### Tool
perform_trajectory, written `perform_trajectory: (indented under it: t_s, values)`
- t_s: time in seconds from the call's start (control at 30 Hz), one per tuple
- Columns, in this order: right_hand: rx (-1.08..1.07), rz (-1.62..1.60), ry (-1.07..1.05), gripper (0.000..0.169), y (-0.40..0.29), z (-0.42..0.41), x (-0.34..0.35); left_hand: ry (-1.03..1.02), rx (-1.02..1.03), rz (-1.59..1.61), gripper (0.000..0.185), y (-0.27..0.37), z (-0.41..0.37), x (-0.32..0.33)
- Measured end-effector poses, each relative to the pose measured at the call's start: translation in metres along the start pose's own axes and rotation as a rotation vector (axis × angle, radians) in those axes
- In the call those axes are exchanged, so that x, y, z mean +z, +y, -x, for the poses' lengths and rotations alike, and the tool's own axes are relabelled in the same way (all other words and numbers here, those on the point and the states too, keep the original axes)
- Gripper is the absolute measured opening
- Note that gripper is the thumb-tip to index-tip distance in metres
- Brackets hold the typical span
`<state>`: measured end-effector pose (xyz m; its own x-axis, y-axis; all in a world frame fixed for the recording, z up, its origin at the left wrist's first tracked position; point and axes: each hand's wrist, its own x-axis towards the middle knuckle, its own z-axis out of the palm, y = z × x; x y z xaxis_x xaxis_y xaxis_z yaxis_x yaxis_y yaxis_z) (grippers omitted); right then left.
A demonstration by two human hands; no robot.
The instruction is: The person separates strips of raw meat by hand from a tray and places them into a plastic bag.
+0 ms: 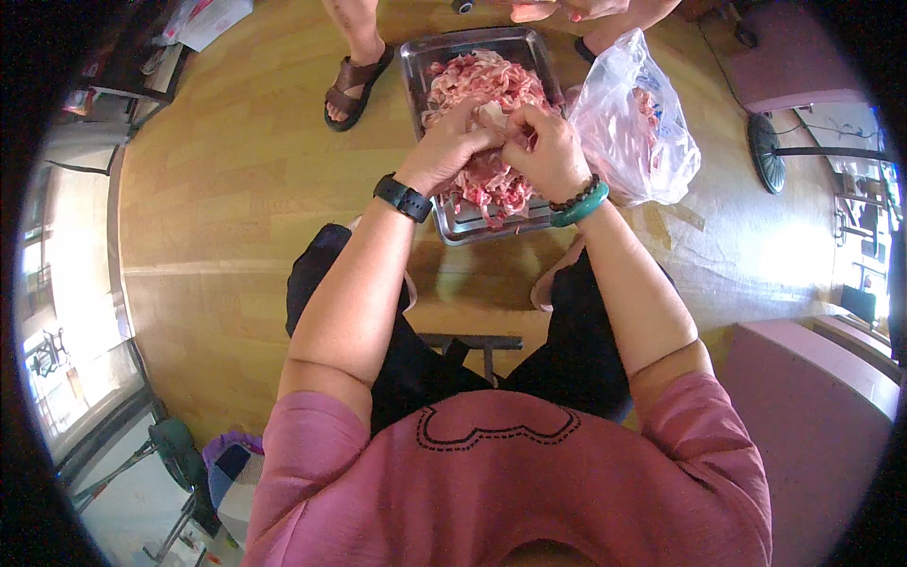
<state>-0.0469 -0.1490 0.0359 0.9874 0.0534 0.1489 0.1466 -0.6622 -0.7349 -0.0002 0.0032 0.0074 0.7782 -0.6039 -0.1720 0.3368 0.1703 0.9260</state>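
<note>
A rectangular metal tray (453, 230) lies on the floor before me, heaped with strips of raw, fatty meat (489, 78). Over the middle of the heap, my left hand (453, 138) grips a pale piece of meat (491, 113) between thumb and fingers. My right hand (549, 149) is at the other side of that piece, fingers bent and pinched on its edge. The fingertips of both hands are partly hidden. Just right of the tray stands a translucent plastic bag (631, 142) with more meat inside.
Opposite me, another person's sandalled foot (358, 81) is left of the tray, and that person's hand (595, 6) shows at the top edge. A round black stand base (765, 152) is at the right. A pink cabinet (801, 397) stands at lower right on the wood-patterned floor (234, 177).
</note>
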Motion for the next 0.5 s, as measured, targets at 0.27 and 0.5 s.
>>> perform_trajectory:
  t_s: [0.27,0.5]
  values:
    - [0.136,-0.981,0.182,0.009,0.043,-0.013,-0.021,0.0,-0.064,-0.191,0.035,-0.003,-0.006,-0.002]
    - [0.167,-1.563,0.463,0.008,0.06,-0.023,-0.041,-0.014,-0.117,0.158,0.022,0.001,0.001,-0.005]
